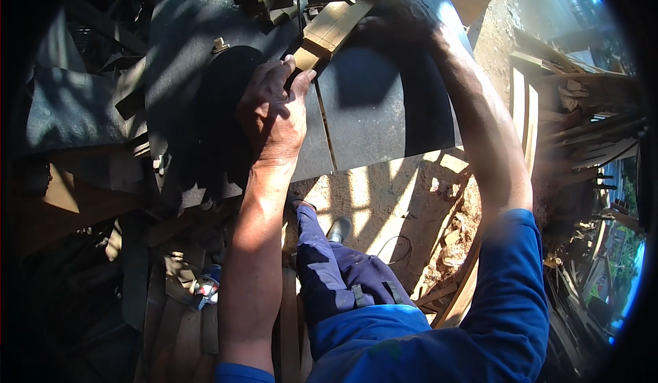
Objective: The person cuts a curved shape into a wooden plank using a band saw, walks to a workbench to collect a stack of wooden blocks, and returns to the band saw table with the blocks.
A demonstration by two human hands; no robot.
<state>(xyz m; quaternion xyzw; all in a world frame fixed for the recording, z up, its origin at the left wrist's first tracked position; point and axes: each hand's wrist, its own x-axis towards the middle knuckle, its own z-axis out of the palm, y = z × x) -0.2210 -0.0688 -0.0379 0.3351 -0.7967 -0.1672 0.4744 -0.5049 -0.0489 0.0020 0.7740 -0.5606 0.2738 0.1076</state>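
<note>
A light wooden block with dark marked lines lies slantwise on a dark metal machine table. My left hand is closed on the block's near end, thumb and fingertips pinching it. A step shows there; I cannot tell whether that end is a separate piece. At the block's far end my right hand grips it, its fingers dim in deep shadow. Just left of the block, a thin blade-like strip stands between two dark guide blocks. A straight slot runs from near the block to the table's front edge.
Small wood scraps lie on the table's left part. Stacked boards fill the lower left, and piled offcuts stand at the right. My legs are below the table's front edge, above a sunlit dirt floor.
</note>
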